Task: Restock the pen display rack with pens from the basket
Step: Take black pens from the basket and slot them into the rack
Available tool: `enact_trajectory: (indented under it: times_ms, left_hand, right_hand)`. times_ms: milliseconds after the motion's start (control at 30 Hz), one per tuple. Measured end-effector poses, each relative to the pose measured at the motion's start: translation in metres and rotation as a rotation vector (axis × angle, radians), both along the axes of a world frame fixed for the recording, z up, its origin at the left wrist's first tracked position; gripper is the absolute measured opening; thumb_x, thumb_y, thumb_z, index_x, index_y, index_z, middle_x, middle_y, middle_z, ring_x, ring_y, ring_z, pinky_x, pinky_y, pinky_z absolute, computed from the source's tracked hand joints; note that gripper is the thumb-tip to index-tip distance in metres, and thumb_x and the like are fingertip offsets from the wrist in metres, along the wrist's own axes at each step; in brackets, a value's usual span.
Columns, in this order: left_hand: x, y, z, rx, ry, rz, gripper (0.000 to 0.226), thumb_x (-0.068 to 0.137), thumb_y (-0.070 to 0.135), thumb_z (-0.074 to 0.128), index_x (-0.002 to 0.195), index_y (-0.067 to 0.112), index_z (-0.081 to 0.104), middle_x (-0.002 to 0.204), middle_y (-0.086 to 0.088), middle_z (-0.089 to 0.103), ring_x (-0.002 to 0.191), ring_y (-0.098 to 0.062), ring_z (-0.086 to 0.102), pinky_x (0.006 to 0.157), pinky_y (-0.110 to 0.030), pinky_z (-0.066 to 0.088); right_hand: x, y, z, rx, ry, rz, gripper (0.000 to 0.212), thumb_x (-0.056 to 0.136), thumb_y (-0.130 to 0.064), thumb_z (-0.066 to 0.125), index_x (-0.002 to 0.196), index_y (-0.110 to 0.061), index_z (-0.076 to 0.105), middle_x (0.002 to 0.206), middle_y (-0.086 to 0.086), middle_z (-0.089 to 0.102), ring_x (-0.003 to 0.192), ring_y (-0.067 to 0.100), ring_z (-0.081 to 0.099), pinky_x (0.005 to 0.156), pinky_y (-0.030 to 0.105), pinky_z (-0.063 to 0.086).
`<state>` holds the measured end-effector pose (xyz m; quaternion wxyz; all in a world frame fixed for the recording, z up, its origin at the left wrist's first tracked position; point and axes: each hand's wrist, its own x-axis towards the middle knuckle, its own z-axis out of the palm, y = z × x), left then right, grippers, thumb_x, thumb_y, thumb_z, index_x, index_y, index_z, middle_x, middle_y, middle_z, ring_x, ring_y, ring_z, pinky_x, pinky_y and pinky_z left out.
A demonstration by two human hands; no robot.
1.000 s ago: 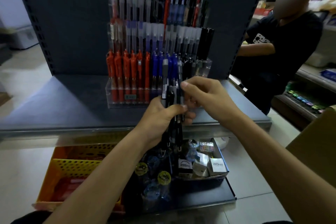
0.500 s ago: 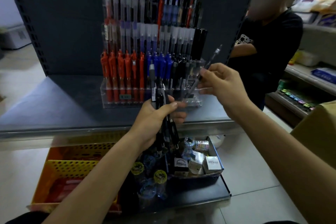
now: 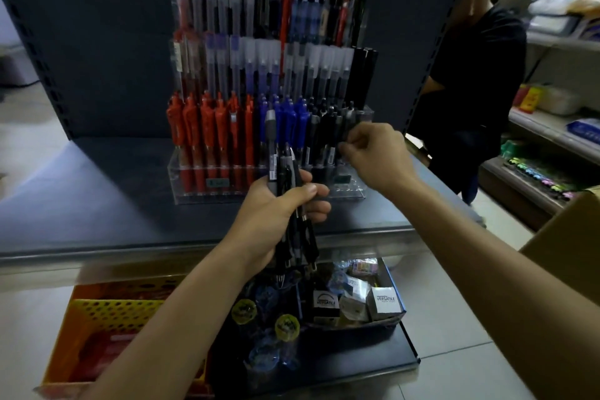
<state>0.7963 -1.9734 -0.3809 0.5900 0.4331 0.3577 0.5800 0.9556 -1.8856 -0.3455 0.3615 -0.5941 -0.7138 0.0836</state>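
A clear tiered pen display rack stands on the grey shelf, with red, blue and black pens in its front row and capped pens behind. My left hand grips a bundle of black pens upright in front of the rack. My right hand pinches one black pen at the right end of the front row, among the black pens. The pen's lower part is hidden by my fingers. A yellow and orange basket sits on the floor at lower left.
Below the shelf edge, a dark tray carries small boxes and wrapped items. A person in black stands close at the right, in front of side shelves of goods. A cardboard box is at my right elbow.
My right hand pulled one pen from the bundle, lifted it tilted to the right, then brought it down to the rack's black section. The left hand kept its grip on the bundle.
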Motion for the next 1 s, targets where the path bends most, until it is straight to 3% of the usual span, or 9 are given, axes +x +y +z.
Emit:
enact_trajectory:
  times_ms: [133, 300, 400, 467, 533, 633, 733, 800, 1000]
  left_hand:
    - [0.001, 0.001, -0.001, 0.012, 0.024, -0.033, 0.009, 0.094, 0.003, 0.056, 0.103, 0.006, 0.057, 0.086, -0.009, 0.073, 0.073, -0.019, 0.07, 0.067, -0.029, 0.058]
    - [0.002, 0.004, 0.001, 0.027, 0.049, -0.056, 0.018, 0.094, 0.004, 0.056, 0.111, 0.006, 0.061, 0.092, -0.008, 0.075, 0.082, -0.018, 0.072, 0.072, -0.027, 0.058]
    - [0.003, 0.003, 0.0, 0.03, 0.051, -0.059, 0.018, 0.092, 0.005, 0.058, 0.108, 0.009, 0.064, 0.091, -0.006, 0.074, 0.082, -0.017, 0.071, 0.07, -0.026, 0.056]
    - [0.004, 0.001, 0.0, 0.046, 0.068, -0.061, 0.011, 0.092, 0.006, 0.059, 0.101, 0.009, 0.064, 0.085, -0.004, 0.073, 0.076, -0.016, 0.069, 0.067, -0.025, 0.055]
    - [0.005, -0.003, 0.001, 0.057, 0.075, -0.073, 0.004, 0.092, 0.01, 0.06, 0.094, 0.01, 0.063, 0.079, -0.005, 0.07, 0.07, -0.015, 0.067, 0.065, -0.026, 0.055]
    - [0.008, -0.01, -0.001, 0.058, 0.138, -0.079, 0.011, 0.092, 0.017, 0.061, 0.085, 0.009, 0.063, 0.071, -0.003, 0.066, 0.064, -0.014, 0.066, 0.062, -0.024, 0.054]
    - [0.009, -0.016, -0.003, 0.074, 0.223, -0.101, 0.014, 0.093, 0.016, 0.059, 0.082, 0.008, 0.063, 0.067, -0.002, 0.065, 0.062, -0.013, 0.065, 0.06, -0.024, 0.053]
    - [0.009, -0.018, -0.004, 0.083, 0.249, -0.112, 0.011, 0.093, 0.015, 0.059, 0.085, 0.009, 0.063, 0.068, 0.0, 0.065, 0.062, -0.012, 0.064, 0.06, -0.024, 0.052]
    - [0.01, -0.026, -0.006, 0.109, 0.307, -0.15, 0.006, 0.094, 0.013, 0.059, 0.092, 0.009, 0.063, 0.067, 0.002, 0.069, 0.057, -0.009, 0.063, 0.056, -0.02, 0.05]
  right_hand:
    - [-0.001, -0.001, -0.015, 0.098, -0.029, -0.086, 0.011, 0.082, -0.036, 0.07, 0.076, -0.027, 0.069, 0.089, 0.004, 0.063, 0.094, 0.029, 0.06, 0.085, 0.042, 0.049]
    - [0.01, 0.002, -0.01, -0.12, 0.106, -0.042, 0.021, 0.067, -0.065, 0.062, 0.058, -0.046, 0.067, 0.078, -0.01, 0.072, 0.1, 0.026, 0.065, 0.09, 0.051, 0.05]
    - [0.013, -0.003, -0.016, -0.137, 0.15, -0.009, 0.028, 0.075, -0.057, 0.066, 0.089, -0.036, 0.075, 0.097, -0.005, 0.072, 0.106, 0.02, 0.063, 0.096, 0.047, 0.048]
    - [0.011, -0.016, -0.019, 0.009, 0.145, -0.039, 0.029, 0.083, -0.047, 0.065, 0.102, -0.026, 0.071, 0.1, -0.003, 0.064, 0.099, 0.014, 0.059, 0.091, 0.036, 0.048]
    - [0.006, -0.036, -0.016, 0.149, 0.229, 0.021, 0.016, 0.091, -0.033, 0.063, 0.086, -0.018, 0.067, 0.079, -0.007, 0.058, 0.075, 0.005, 0.053, 0.071, 0.022, 0.042]
    - [0.003, -0.062, -0.005, 0.027, 0.283, 0.229, 0.035, 0.096, -0.032, 0.059, 0.073, -0.007, 0.063, 0.057, -0.004, 0.049, 0.054, 0.004, 0.043, 0.056, 0.024, 0.036]
    - [-0.001, -0.083, 0.008, -0.23, 0.316, 0.474, 0.027, 0.095, -0.024, 0.061, 0.083, 0.0, 0.064, 0.057, 0.0, 0.058, 0.05, 0.004, 0.054, 0.054, 0.013, 0.041]
    - [0.0, -0.087, 0.007, -0.279, 0.325, 0.487, 0.02, 0.092, -0.017, 0.064, 0.093, 0.003, 0.065, 0.06, 0.002, 0.059, 0.05, 0.0, 0.055, 0.052, 0.009, 0.04]
    - [0.006, -0.087, -0.007, -0.355, 0.38, 0.45, 0.017, 0.093, -0.021, 0.064, 0.094, -0.005, 0.065, 0.066, 0.008, 0.059, 0.06, 0.008, 0.054, 0.058, 0.016, 0.043]
